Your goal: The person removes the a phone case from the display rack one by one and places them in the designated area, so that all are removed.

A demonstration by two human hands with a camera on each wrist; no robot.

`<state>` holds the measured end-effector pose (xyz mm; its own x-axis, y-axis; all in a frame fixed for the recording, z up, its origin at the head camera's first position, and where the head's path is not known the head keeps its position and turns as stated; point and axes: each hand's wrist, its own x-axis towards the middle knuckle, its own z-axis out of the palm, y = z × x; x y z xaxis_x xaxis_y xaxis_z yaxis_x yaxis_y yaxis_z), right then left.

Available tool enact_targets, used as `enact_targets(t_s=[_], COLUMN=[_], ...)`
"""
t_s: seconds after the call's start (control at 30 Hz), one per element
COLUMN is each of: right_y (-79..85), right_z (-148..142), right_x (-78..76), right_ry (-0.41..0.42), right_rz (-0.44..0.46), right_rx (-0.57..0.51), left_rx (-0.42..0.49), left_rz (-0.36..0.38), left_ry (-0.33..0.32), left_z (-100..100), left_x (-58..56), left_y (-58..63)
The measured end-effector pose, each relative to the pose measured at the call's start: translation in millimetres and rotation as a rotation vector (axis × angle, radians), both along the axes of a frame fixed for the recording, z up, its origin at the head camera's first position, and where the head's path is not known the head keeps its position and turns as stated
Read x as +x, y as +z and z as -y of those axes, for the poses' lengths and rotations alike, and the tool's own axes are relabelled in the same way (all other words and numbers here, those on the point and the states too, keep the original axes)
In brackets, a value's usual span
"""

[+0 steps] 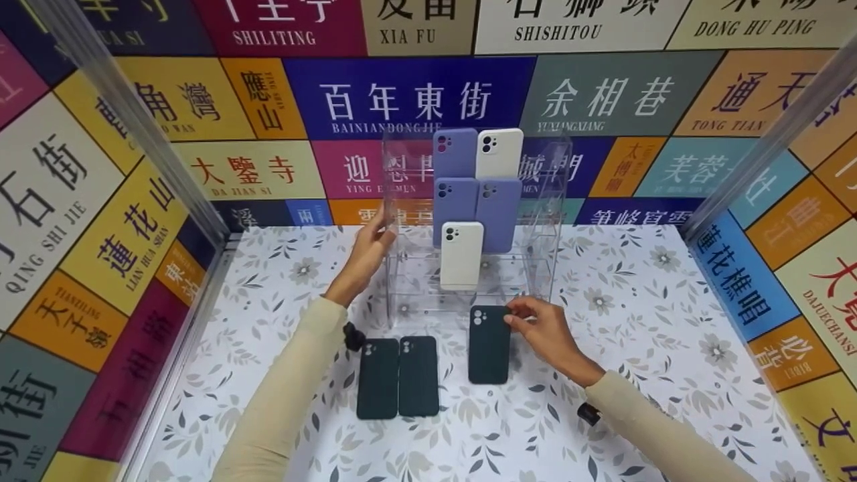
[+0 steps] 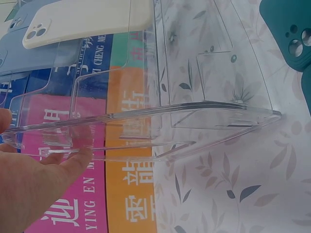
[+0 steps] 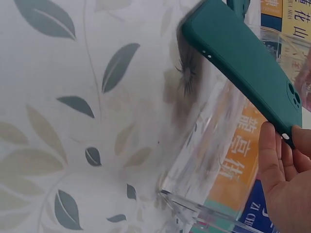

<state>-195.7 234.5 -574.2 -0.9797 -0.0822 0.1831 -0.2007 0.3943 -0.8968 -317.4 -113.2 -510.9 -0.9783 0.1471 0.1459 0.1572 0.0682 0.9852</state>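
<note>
The back wall (image 1: 415, 67) and the two side walls, left (image 1: 40, 268) and right (image 1: 803, 268), are a patchwork of coloured panels lettered in Chinese characters, many with Latin spellings. At the back, a blue panel (image 1: 410, 97) reads BAINIANDONGJIE, beside a grey-green one (image 1: 616, 73). On the left, a white panel (image 1: 33, 194) reads QING SHI JIE, next to a yellow one (image 1: 130, 231), LIAN HUA SHAN. The right side shows a blue panel (image 1: 733, 274) and an orange one. Pale, shiny posts slant down both corners, left (image 1: 134, 107) and right (image 1: 770, 127). The tabletop (image 1: 636, 375) is white, printed with grey and beige leaves and flowers. The light is fairly even.
</note>
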Motion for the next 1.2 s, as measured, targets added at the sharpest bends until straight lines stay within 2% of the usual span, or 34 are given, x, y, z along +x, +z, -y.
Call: enact_targets(t_s=[0.33, 0.6, 0.9, 1.2], right_y=[-18.2, -26.3, -36.4, -45.9], right_z=[10.3, 18.1, 24.3, 35.7], right_x=[3.0, 4.1, 2.8, 4.6], right_ry=[0.02, 0.006, -0.002, 0.052], right_rz=[0.026, 0.036, 0.093, 0.137], right_rx=[0.003, 0.049, 0.033, 0.034], left_rx=[-0.005, 0.004, 0.008, -0.026], left_rz=[0.002, 0.002, 0.009, -0.01], left_ry=[-0.002, -0.006, -0.018, -0.016], left_z=[-0.7, -0.2, 0.2, 1.8], left_x=[1.3, 0.9, -0.2, 1.6], left_y=[0.3, 0.0, 0.7, 1.1])
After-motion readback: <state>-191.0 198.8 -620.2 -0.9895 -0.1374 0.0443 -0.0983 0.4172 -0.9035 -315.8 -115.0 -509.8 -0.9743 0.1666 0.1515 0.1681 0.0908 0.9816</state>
